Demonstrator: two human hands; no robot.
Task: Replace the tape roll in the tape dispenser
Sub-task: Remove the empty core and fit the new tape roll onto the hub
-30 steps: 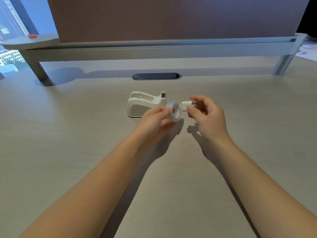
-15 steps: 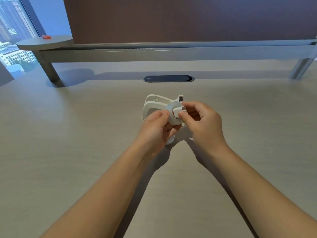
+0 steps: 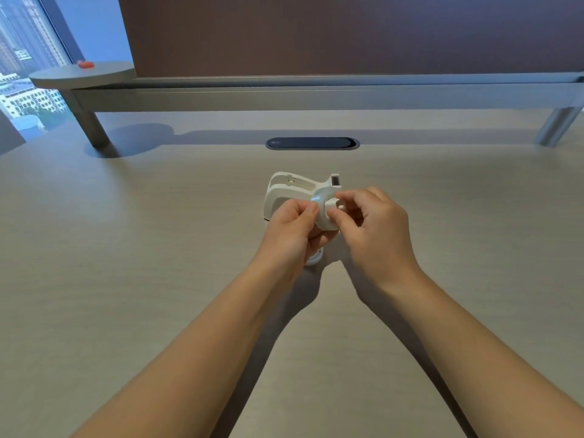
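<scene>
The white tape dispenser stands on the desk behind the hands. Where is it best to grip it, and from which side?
Probably from above, across the curved body at its taller left end. The tape dispenser stands upright on the desk, its roll slot open on top. The cutter end at the right is narrow and partly behind the tape roll, which the left hand and right hand hold.

1. My left hand [image 3: 292,230] is raised mid-frame, thumb and fingers pinched closed on the tape roll [image 3: 323,213].
2. My right hand [image 3: 374,229] is opposite, fingertips pinching the spindle [image 3: 332,204].
3. Both forearms are bare and converge.
</scene>
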